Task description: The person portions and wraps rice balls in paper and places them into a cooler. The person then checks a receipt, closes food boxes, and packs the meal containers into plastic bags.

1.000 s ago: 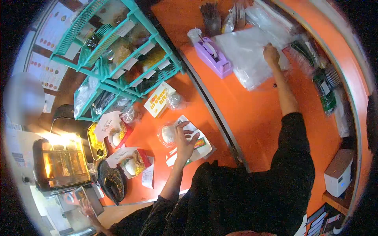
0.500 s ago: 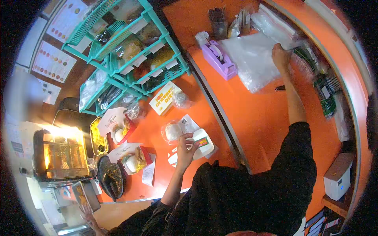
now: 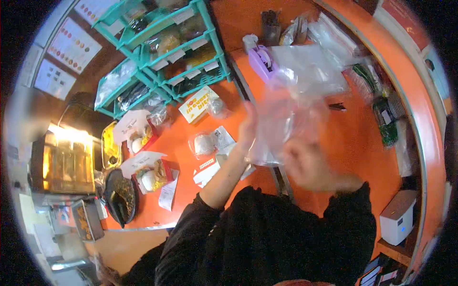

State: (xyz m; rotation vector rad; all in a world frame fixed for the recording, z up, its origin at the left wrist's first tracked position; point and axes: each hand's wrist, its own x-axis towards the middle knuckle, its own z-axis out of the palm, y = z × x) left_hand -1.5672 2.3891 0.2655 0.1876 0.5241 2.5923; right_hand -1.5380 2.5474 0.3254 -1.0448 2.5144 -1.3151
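Observation:
A clear plastic bag [image 3: 279, 126] is held up in front of me, smeared by motion. My left hand [image 3: 248, 128] grips its left side, with the fingers partly blurred. Along the bag's lower right edge is my right hand [image 3: 307, 164], its curled fingers closed on the plastic and also blurred. Below and left of my left wrist, a white folded carton [image 3: 208, 171] lies on the orange counter. Beside it sits a wrapped white round item [image 3: 204, 144], with a receipt [image 3: 223, 138] next to it.
A purple tape dispenser [image 3: 261, 64] and a stack of clear bags [image 3: 310, 66] lie at the back. Teal baskets [image 3: 179, 62] stand at back left. Two opened food boxes [image 3: 151, 174] and a black bowl [image 3: 120, 200] are left. Another person's hand [image 3: 106, 274] shows at lower left.
My right hand has come back from the bag stack toward me, and a clear bag is now between my hands. My left hand has left the white carton and moved up and right.

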